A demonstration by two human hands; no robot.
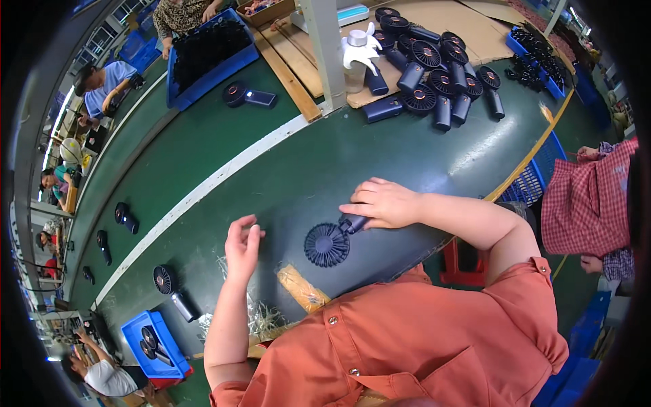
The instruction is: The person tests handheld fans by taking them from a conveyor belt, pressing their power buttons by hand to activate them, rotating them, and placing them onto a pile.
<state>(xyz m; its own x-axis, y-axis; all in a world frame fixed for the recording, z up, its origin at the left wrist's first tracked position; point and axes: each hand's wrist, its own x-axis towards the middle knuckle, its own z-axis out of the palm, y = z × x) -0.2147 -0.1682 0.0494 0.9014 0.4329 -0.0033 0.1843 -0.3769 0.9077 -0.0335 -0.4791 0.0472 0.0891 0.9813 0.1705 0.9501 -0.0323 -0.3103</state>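
Observation:
A dark blue handheld fan (pixel 327 245) lies on the green table in front of me, its round grille toward the left. My right hand (pixel 385 203) is closed around the fan's handle, and most of that handle is hidden under the fingers. To the left of the fan, my left hand (pixel 243 245) is raised with thumb and fingers apart and nothing between them. Below the fan is a strip of yellow-brown tape or wrapping (pixel 298 286), close to my shirt.
A heap of fans (pixel 434 74) stands at the far right, beside a bottle (pixel 356 57) with a white cover. One fan (pixel 173 292) lies left, near a blue tray (pixel 157 342). More fans lie on the conveyor (pixel 203 136) past a white rail (pixel 196 197). Co-workers sit along the left.

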